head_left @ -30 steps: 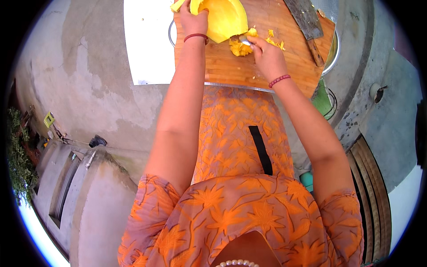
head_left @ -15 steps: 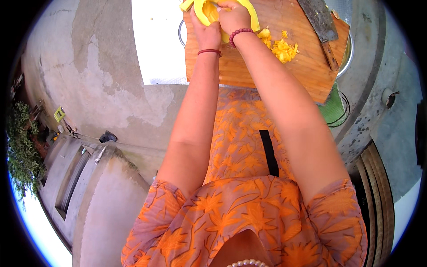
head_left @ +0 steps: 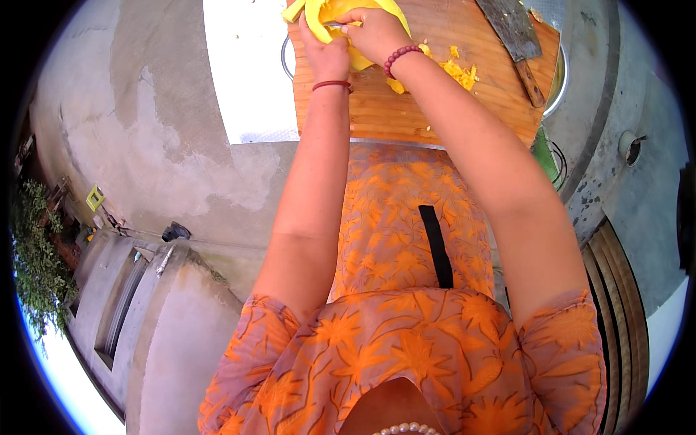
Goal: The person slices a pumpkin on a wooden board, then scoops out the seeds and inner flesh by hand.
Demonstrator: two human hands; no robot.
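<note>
At the top of the view a hollowed yellow pumpkin piece point(head_left: 395, 9) lies on a wooden cutting board point(head_left: 391, 119). My left hand point(head_left: 325, 54) is closed on its near left rim, steadying it. Inside the hollow, my right hand point(head_left: 378, 35) pinches a thin metal spoon point(head_left: 333, 25), mostly hidden by the fingers and the pumpkin. Orange pulp point(head_left: 460, 72) with seeds sits in a loose heap right of my right wrist. A smaller scrap of pulp point(head_left: 395, 85) rests just below that wrist.
A cleaver point(head_left: 511, 32) with a wooden handle lies at the board's right side. Under the board, metal rims point(head_left: 562, 87) stick out on both sides. A white sheet point(head_left: 250, 72) is at the left. Concrete floor point(head_left: 181, 145) surrounds the work spot.
My right wrist has shifted right relative to the board, and its elbow has swung outward. The small pulp scrap below the wrist now shows. The whole view has moved slightly.
</note>
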